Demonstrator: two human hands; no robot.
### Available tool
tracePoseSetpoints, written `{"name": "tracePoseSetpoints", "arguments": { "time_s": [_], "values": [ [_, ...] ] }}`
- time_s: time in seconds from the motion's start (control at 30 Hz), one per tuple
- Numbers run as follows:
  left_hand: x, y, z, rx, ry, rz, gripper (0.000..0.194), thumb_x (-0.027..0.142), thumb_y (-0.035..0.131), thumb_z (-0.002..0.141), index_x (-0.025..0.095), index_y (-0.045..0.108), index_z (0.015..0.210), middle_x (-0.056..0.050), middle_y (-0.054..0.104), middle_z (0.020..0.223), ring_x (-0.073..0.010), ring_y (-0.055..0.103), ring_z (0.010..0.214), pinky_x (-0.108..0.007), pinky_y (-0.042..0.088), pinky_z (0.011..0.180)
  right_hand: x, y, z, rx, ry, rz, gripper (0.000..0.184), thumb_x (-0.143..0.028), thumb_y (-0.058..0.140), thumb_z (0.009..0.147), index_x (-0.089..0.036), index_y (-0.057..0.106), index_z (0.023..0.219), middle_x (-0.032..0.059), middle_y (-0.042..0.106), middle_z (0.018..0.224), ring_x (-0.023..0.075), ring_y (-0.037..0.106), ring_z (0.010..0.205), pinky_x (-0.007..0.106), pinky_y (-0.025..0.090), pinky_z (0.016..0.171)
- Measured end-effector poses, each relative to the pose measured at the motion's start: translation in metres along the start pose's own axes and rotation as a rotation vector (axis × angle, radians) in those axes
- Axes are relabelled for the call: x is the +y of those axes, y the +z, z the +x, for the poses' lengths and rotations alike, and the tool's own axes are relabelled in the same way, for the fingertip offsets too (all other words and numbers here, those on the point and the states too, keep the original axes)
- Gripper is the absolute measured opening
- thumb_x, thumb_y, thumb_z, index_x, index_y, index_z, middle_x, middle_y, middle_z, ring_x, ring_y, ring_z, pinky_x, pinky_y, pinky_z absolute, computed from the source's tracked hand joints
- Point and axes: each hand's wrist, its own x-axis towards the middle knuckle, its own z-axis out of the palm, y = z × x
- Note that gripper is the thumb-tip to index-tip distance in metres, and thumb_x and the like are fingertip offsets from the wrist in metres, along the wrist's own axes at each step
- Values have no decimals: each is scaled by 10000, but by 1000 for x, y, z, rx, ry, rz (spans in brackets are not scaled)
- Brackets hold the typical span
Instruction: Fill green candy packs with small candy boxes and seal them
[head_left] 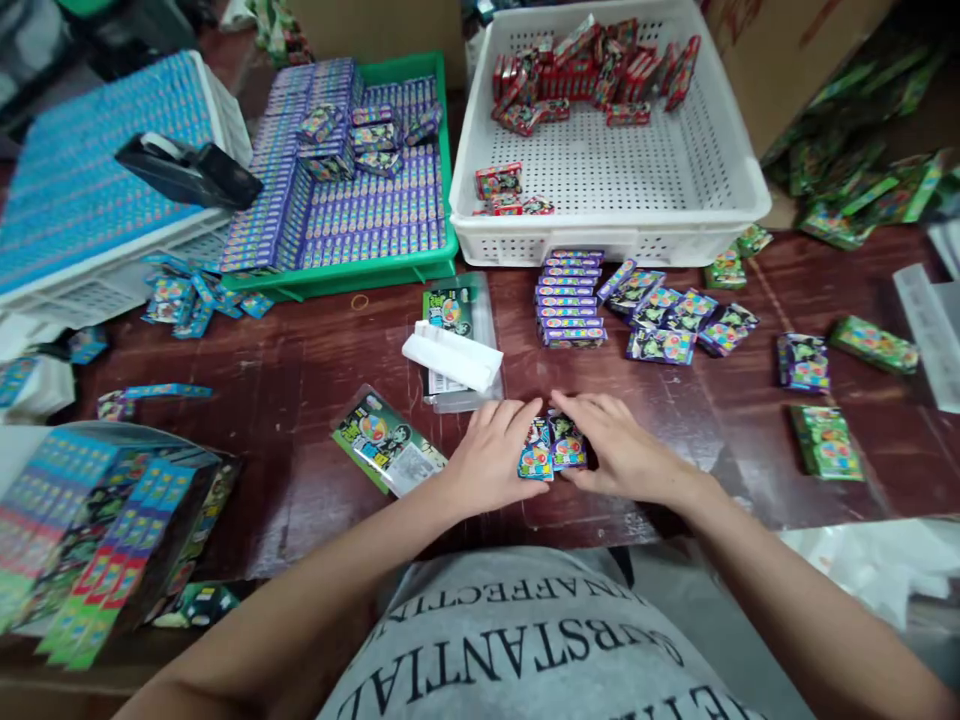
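My left hand (pixel 491 455) and my right hand (pixel 619 450) meet at the near middle of the dark wooden table (pixel 300 380). Between them they press together a small bunch of colourful little boxes (pixel 551 448), blue on the left and purple on the right. Both hands have their fingers curled round the bunch. A clear packet with a printed card (pixel 386 440) lies just left of my left hand. A stack of purple boxes (pixel 568 298) and loose purple boxes (pixel 675 320) lie beyond my hands.
A white perforated crate (pixel 600 225) with red boxes stands at the back. A green tray (pixel 337 275) of purple boxes is to its left, a black tape dispenser (pixel 187 170) on a blue-filled crate further left. Green boxes (pixel 825 440) lie right.
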Motion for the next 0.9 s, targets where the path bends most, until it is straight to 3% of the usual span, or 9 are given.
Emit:
{"name": "tracePoseSetpoints", "arguments": {
  "time_s": [0.2, 0.33, 0.47, 0.57, 0.63, 0.7, 0.77, 0.83, 0.9],
  "values": [
    [7, 6, 9, -7, 24, 36, 1054, 636, 852, 650, 199, 401, 1496, -160, 512, 1391, -375, 484, 1230, -541, 411, 1031, 1, -2, -10, -36, -22, 58, 1141, -448, 719, 881, -212, -93, 1646, 193, 439, 1555, 356, 457, 1375, 569, 400, 1140],
    [10, 12, 17, 31, 35, 61, 807, 489, 839, 715, 248, 490, 1402, -115, 547, 1355, -355, 493, 1216, -518, 416, 1009, 23, -30, -18, 54, -14, -9, 1209, -633, 694, 853, -229, -133, 1638, 193, 198, 1697, 361, 254, 1546, 592, 269, 1230],
    [12, 13, 28, 52, 62, 40, 712, 390, 832, 713, 220, 514, 1328, -113, 545, 1345, -336, 499, 1215, -510, 415, 1052, 72, -88, -42, 363, 356, -355, 972, -566, 645, 910, -216, 111, 1644, 180, 234, 1684, 379, 246, 1540, 587, 268, 1223],
    [12, 15, 37, 57, 98, 53, 687, 377, 798, 753, 211, 499, 1348, -114, 548, 1342, -324, 509, 1208, -505, 421, 1067, 100, -128, -83, 368, 666, -598, 784, -506, 629, 917, -134, 358, 1552, 233, 346, 1608, 433, 340, 1470, 609, 307, 1172],
    [12, 19, 40, 65, 113, 82, 671, 388, 778, 779, 206, 496, 1360, -119, 556, 1333, -324, 520, 1199, -504, 433, 1056, 107, -142, -118, 297, 904, -621, 754, -559, 643, 881, -85, 481, 1445, 287, 474, 1470, 470, 454, 1367, 620, 384, 1092],
    [12, 20, 41, 66, 124, 124, 672, 423, 778, 785, 202, 503, 1357, -129, 568, 1322, -336, 536, 1186, -508, 451, 1022, 105, -142, -150, 193, 1059, -520, 770, -608, 684, 820, -90, 537, 1370, 280, 581, 1311, 464, 563, 1243, 596, 456, 1008],
    [12, 15, 44, 50, 166, 177, 736, 495, 805, 751, 211, 505, 1360, -140, 581, 1332, -362, 549, 1184, -524, 456, 992, 99, -131, -169, 115, 1070, -399, 728, -552, 697, 817, -132, 522, 1385, 227, 628, 1256, 405, 616, 1193, 526, 486, 997],
    [13, -4, 56, 54, 255, 230, 837, 591, 822, 702, 226, 498, 1381, -151, 585, 1359, -388, 554, 1193, -544, 445, 990, 91, -114, -173, 117, 1013, -341, 723, -469, 664, 854, -168, 436, 1470, 192, 618, 1313, 340, 626, 1209, 446, 491, 1012],
    [13, -38, 86, 120, 343, 287, 857, 655, 780, 724, 235, 490, 1412, -166, 564, 1405, -403, 534, 1240, -561, 416, 1033, 82, -96, -166, 145, 962, -293, 744, -476, 619, 890, -193, 363, 1529, 176, 616, 1317, 309, 658, 1159, 414, 505, 985]
  ]
}}
